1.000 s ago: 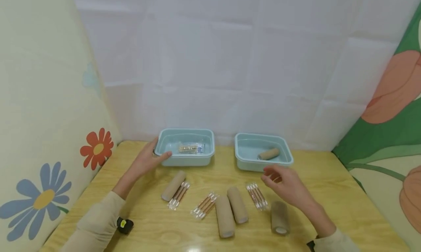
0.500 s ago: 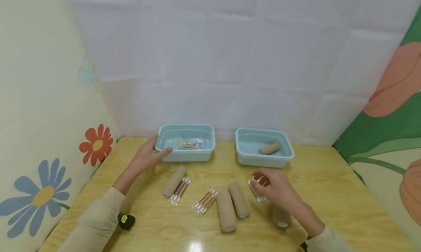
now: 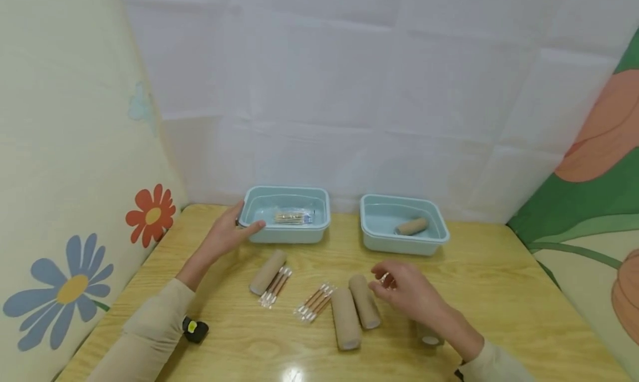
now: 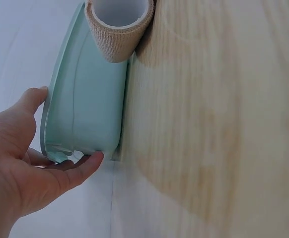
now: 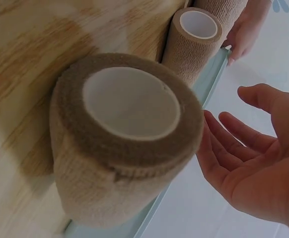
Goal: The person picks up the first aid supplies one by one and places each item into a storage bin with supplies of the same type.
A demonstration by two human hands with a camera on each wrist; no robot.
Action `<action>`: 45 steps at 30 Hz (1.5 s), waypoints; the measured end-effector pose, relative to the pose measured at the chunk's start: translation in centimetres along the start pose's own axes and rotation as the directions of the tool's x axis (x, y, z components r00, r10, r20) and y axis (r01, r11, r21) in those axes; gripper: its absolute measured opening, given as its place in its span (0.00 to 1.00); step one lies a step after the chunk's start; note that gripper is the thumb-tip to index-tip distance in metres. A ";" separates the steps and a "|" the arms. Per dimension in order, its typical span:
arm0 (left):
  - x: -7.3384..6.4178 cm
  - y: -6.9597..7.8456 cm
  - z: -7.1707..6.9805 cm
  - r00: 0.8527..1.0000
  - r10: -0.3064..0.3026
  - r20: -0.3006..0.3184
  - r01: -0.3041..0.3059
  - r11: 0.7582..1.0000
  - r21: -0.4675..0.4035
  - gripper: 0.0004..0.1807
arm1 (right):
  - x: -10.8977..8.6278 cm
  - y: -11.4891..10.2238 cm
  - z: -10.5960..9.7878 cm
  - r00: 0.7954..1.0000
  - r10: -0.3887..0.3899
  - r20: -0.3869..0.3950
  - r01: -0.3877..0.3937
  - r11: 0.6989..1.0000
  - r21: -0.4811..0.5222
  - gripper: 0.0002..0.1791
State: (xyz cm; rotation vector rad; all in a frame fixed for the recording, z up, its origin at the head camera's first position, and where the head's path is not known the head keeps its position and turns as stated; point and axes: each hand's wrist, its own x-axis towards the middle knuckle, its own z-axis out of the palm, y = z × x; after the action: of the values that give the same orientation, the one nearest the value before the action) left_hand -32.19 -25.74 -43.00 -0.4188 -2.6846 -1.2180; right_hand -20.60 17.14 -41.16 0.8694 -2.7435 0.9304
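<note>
My left hand (image 3: 226, 237) holds the left end of a light-blue plastic basin (image 3: 289, 237); in the left wrist view the thumb lies at its rim and the fingers at its end wall. A clear pack of cotton swabs (image 3: 293, 218) lies inside. My right hand (image 3: 410, 291) hovers with loosely bent, empty fingers over another swab pack (image 3: 388, 281), mostly hidden beneath it. Below that hand is a tan elastic bandage roll (image 3: 431, 336), partly covered, its white core showing large in the right wrist view. Two more rolls (image 3: 345, 319) lie left of the hand.
A second blue basin (image 3: 399, 244) at the back right contains one bandage roll (image 3: 412, 226). In front of the left basin lie another roll (image 3: 268, 272) and a swab pack (image 3: 276, 286); a further swab pack (image 3: 315, 301) sits mid-table. A white sheet (image 3: 319, 93) hangs behind.
My right hand has moved left and down from beside the right basin to over the swab pack, covering most of it. The left hand stays at the left basin.
</note>
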 end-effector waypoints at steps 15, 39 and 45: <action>-0.2 0.3 -0.1 1.000 -0.020 -0.007 0.020 0.999 -0.041 0.50 | 1.7 -2.1 0.7 0.997 0.027 0.070 -0.015 0.987 -0.160 0.14; -0.1 0.3 -0.1 1.000 -0.024 0.001 0.024 0.997 -0.070 0.50 | 1.8 1.7 0.2 0.999 -0.001 0.042 0.014 0.953 -0.303 0.12; 0.0 0.2 0.0 0.999 -0.038 0.008 0.039 0.997 -0.068 0.51 | 1.6 2.7 0.0 0.997 0.054 0.059 -0.034 0.956 -0.291 0.12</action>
State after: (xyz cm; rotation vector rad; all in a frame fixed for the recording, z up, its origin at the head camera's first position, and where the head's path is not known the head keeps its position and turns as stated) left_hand -32.10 -25.62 -42.86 -0.3833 -2.6752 -1.3241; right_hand -23.44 18.16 -42.13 0.8008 -2.8651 0.4924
